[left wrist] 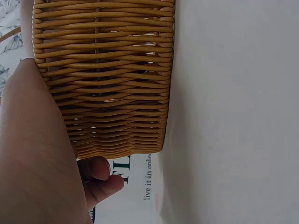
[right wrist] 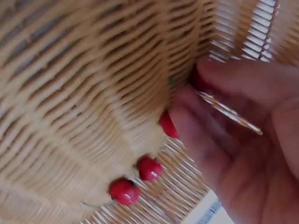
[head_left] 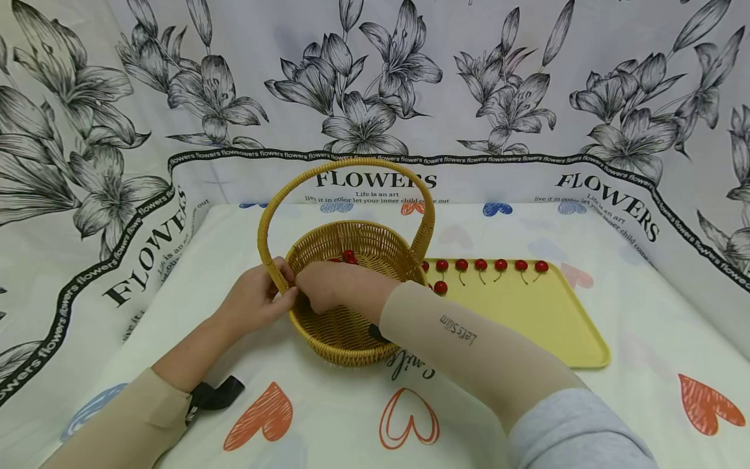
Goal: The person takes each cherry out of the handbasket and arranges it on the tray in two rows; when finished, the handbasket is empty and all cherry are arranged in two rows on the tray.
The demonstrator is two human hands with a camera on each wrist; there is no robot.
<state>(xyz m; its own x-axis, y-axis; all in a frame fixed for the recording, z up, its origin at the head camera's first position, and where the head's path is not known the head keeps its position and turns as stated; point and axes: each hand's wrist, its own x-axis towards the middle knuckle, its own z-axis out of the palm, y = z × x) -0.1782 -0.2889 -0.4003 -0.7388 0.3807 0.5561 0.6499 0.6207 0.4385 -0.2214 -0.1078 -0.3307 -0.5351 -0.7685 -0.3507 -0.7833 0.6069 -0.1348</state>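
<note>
Beige sleeves (head_left: 457, 352) covered our forearms. Our left hand (head_left: 252, 296) curled around the left rim of a woven basket (head_left: 351, 355), near the foot of its tall handle (head_left: 263, 234), while the basket stood upright on the table (head_left: 328, 423). Our right hand (head_left: 334, 286) was inside the basket; its grip was narrow, pinching a red cherry (right wrist: 199, 80) between thumb and fingers, close to the wicker wall. We judged that this called for a light pinch, a well-braced rim and small, slow movements, so the fruit was not bruised or its neighbours knocked. Other cherries (right wrist: 124, 191) lay nearby in the basket. Past our right forearm, loose cherries (head_left: 500, 266) lined the far edge of a yellow tray (head_left: 556, 319). White cloth printed with hearts (head_left: 259, 417) covered the table; behind rose a pale backdrop (head_left: 439, 137) with black line-drawn lilies and the word "FLOWERS".
</note>
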